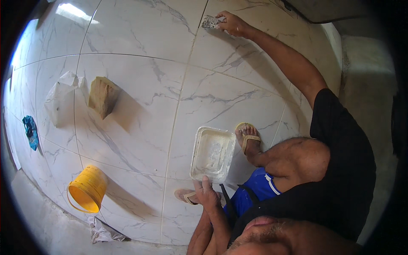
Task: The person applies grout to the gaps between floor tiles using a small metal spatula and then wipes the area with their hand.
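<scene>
My right arm reaches far out to the top of the view. There my right hand [233,24] grips a small flat spreader [209,22], its face mottled grey and white with paste. The spreader lies against the tile floor, close to a joint line. Low in the middle, my left hand [207,196] holds the near rim of a white rectangular plastic tray [194,159]. A whitish paste coats the tray's bottom and walls. The tray is beside my sandalled foot [250,140]; exactly how the left fingers wrap its rim is partly hidden.
White marble-patterned tiles [127,89] cover the floor, with joints between them. On the left are a brown paper bag [102,97], a clear plastic bag [61,100], a crumpled teal wrapper [30,132] and a yellow bucket [89,189] on its side. A whitish cloth [102,231] lies lower left.
</scene>
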The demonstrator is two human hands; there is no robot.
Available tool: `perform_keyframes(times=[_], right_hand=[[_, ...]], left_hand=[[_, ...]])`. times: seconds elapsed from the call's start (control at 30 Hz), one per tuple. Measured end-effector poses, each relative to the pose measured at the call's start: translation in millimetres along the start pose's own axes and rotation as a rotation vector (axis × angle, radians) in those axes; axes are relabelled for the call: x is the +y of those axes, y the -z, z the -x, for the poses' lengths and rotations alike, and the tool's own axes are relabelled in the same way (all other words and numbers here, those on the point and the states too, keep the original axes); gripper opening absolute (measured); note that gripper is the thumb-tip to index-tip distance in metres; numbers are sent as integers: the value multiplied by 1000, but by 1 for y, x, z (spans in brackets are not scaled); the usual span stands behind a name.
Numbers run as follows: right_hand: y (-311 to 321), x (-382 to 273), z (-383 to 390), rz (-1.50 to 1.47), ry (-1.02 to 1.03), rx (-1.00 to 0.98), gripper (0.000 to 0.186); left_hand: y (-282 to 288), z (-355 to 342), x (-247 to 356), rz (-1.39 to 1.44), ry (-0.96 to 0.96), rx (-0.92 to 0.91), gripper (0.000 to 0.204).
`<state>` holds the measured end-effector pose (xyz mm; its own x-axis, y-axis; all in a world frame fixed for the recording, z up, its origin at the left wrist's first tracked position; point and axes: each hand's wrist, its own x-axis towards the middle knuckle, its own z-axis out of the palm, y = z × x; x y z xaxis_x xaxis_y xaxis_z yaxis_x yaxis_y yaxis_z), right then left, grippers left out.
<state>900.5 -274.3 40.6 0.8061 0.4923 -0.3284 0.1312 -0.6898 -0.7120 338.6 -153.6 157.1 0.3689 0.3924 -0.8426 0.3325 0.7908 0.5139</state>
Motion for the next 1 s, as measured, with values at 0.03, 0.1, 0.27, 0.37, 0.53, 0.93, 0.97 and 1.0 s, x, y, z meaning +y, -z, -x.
perform_keyframes(times=[0.03, 0.1, 0.27, 0.37, 0.53, 0.93, 0.97, 1.0], right_hand=[[0, 5, -1, 31, 24, 53, 51], [-6, 0, -1, 17, -10, 24, 54], [-10, 5, -5, 43, -14, 64, 57], [-10, 5, -6, -20, -61, 58, 55], [-9, -7, -1, -36, -15, 40, 42], [-29, 1, 19, 798, 542, 244, 36], [-31, 1, 20, 798, 541, 244, 36], [-33, 0, 20, 819, 556, 245, 37]], left_hand=[[-1, -1, -1, 13, -7, -9, 42], [2, 1, 2, -15, -3, 4, 42], [2, 2, 1, -58, 1, -4, 42], [-1, 1, -1, 3, -11, 13, 41], [-1, 2, 4, -49, -26, 66, 38], [4, -3, -5, 23, 6, 14, 43], [4, -3, -4, 23, 6, 13, 43], [2, -3, -2, 30, 12, 9, 44]])
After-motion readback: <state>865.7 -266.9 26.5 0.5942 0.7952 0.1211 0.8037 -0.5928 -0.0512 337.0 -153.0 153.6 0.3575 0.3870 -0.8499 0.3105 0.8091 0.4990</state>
